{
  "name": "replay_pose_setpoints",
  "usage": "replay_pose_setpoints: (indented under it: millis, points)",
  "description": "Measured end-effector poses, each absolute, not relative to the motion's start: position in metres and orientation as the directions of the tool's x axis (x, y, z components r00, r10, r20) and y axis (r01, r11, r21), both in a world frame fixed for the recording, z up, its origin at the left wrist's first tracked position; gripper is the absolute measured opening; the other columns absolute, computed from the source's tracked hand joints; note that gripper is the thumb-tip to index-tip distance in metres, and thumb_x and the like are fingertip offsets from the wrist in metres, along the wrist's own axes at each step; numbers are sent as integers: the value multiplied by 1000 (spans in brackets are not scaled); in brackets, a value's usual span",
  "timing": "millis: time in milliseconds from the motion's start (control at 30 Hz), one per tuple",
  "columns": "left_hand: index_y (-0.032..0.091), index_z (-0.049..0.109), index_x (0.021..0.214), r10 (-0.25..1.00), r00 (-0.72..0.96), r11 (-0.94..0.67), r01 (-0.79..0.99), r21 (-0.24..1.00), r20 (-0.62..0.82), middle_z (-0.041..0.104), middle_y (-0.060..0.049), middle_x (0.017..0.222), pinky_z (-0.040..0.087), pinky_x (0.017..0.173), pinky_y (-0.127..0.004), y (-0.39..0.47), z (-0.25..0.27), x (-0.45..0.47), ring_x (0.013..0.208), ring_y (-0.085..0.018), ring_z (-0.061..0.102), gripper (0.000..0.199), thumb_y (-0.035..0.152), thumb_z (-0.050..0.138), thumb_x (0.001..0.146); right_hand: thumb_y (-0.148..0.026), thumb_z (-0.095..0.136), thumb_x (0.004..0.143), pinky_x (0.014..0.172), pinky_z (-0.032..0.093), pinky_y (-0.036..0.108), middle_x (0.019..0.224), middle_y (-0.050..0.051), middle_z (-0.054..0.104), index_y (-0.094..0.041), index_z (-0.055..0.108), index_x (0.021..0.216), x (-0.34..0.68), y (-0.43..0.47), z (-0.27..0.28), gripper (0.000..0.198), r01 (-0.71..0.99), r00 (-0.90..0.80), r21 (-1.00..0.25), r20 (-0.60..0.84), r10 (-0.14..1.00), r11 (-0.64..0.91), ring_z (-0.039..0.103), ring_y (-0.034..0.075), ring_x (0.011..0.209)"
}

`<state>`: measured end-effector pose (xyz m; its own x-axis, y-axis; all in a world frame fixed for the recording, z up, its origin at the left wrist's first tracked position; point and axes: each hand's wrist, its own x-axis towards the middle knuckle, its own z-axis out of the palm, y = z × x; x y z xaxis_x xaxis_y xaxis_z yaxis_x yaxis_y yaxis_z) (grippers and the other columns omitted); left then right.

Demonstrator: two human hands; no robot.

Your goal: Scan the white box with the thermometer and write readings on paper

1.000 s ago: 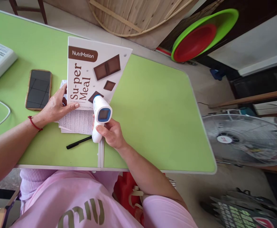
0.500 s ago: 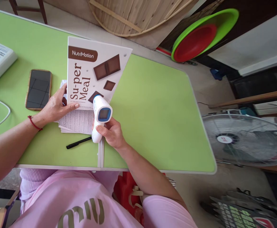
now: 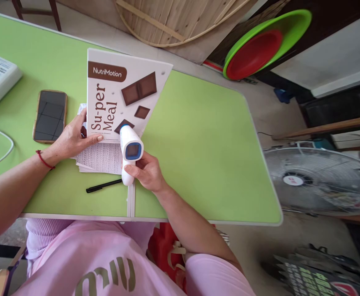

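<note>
Green tabletop point(image 3: 204, 164) spreads beneath. White box point(image 3: 112, 92) sits at the part-curled fingers of the left hand point(image 3: 72, 136), apparently gripped, tips hidden. Fingers of the right hand point(image 3: 147, 170) wrap a thermometer point(image 3: 126, 140); black pen point(image 3: 102, 186) lies left of them.

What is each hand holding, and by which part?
Left hand: the white box, by its lower left corner, thumb on the front. Right hand: the thermometer, by its handle.
</note>
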<state>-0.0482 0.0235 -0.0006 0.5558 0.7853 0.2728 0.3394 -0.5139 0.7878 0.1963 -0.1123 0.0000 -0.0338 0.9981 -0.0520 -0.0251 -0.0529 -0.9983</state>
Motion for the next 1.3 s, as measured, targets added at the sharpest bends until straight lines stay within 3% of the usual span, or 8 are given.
replay_pose_setpoints:
  millis: [200, 433, 567, 700, 867, 1000, 1133, 1300]
  points:
    - [24, 61, 151, 797, 544, -492, 332, 805, 263, 75, -17, 137, 69, 95, -47, 22, -1, -48, 112, -37, 78, 94, 93, 71, 89, -72, 90, 71, 66, 56, 37, 77, 1, 70, -26, 69, 84, 200, -113, -2, 52, 23, -11, -999, -46, 999, -46, 62, 19, 70]
    - [20, 55, 155, 821, 530, -442, 353, 824, 213, 73, -20, 143, 69, 100, -50, 23, -7, -50, 124, -42, 76, 102, 93, 75, 85, -55, 77, 81, 71, 56, 42, 78, 1, 67, -28, 68, 86, 225, -113, -8, 29, 245, 302, -957, 226, 926, 154, 63, 22, 72]
    - [21, 55, 155, 811, 543, -454, 349, 820, 218, 72, -20, 145, 68, 103, -53, 23, -7, -50, 125, -42, 76, 101, 91, 76, 86, -50, 71, 84, 75, 58, 44, 86, 3, 70, -27, 69, 98, 248, -107, -15, 27, 468, 449, -879, 327, 831, 93, 65, 24, 76]
    - [22, 55, 155, 799, 559, -466, 343, 816, 222, 72, -19, 147, 65, 110, -56, 22, -2, -49, 130, -43, 74, 96, 89, 74, 89, -37, 71, 76, 87, 62, 52, 111, 14, 78, -20, 72, 122, 270, -98, -24, 50, 736, 384, -677, 393, 836, -20, 72, 32, 96]
    - [23, 59, 151, 791, 564, -474, 319, 821, 237, 73, -19, 145, 65, 109, -57, 21, 2, -47, 128, -43, 75, 91, 88, 75, 90, -26, 68, 77, 101, 58, 63, 121, 19, 77, -18, 71, 136, 278, -95, -35, 60, 915, 219, -393, 303, 927, -88, 71, 39, 108]
    - [23, 63, 145, 793, 551, -482, 308, 820, 259, 75, -17, 142, 64, 113, -55, 20, 3, -46, 132, -43, 73, 90, 90, 76, 87, -26, 65, 80, 104, 55, 64, 121, 20, 78, -16, 69, 141, 274, -96, -39, 62, 942, 174, -327, 295, 940, -72, 70, 41, 111]
    - [23, 63, 146, 802, 547, -470, 327, 820, 242, 77, -17, 136, 67, 106, -56, 20, 1, -47, 120, -41, 78, 92, 90, 78, 85, -25, 63, 83, 104, 54, 65, 118, 18, 80, -17, 69, 142, 273, -96, -39, 59, 955, 169, -287, 311, 935, -77, 71, 40, 110]
    - [23, 59, 149, 808, 542, -455, 323, 830, 232, 74, -19, 142, 66, 108, -57, 20, -2, -48, 126, -43, 75, 92, 88, 79, 87, -21, 60, 84, 108, 54, 66, 126, 22, 76, -15, 73, 137, 269, -98, -31, 54, 961, 164, -270, 354, 921, -67, 70, 41, 117]
